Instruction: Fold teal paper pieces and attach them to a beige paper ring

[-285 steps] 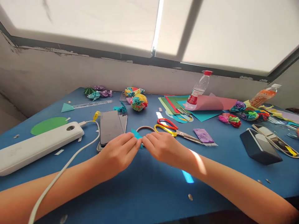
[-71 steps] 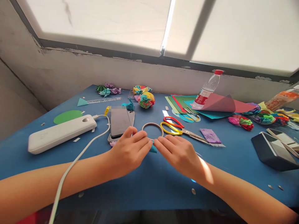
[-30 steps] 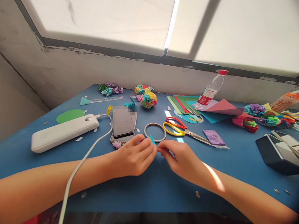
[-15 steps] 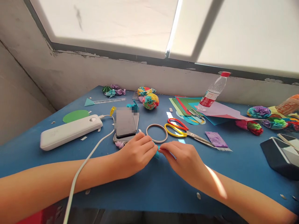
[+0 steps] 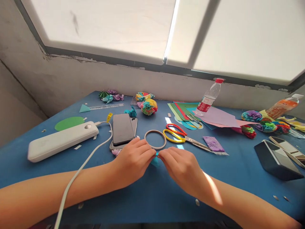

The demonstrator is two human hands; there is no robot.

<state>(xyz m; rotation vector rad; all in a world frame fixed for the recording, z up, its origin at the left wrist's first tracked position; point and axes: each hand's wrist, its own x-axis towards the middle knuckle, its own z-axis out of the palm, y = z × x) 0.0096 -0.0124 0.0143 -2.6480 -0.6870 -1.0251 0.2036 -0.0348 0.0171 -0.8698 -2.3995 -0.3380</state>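
Between my fingertips is a small piece of teal paper [image 5: 154,160], mostly hidden by the hands. My left hand [image 5: 134,160] pinches it from the left, fingers closed. From the right, my right hand [image 5: 182,165] pinches the same piece, fingertips nearly meeting the left ones. Just beyond the fingers lies a grey ring [image 5: 155,148]. Scissors with red and yellow handles [image 5: 184,138] rest to its right, beside a purple packet [image 5: 213,144]. A dark phone [image 5: 122,129] lies beyond my left hand.
A white power bank [image 5: 63,141] trails a cable over my left forearm. Farther back are a crumpled paper ball [image 5: 149,107], coloured sheets [image 5: 221,117] and a clear bottle [image 5: 209,98]. At the right are a black box [image 5: 277,159] and an orange bottle [image 5: 283,105].
The view has shifted slightly, so the table's things appear farther left and a little lower, and more of the right side shows. Both hands still pinch the teal paper.
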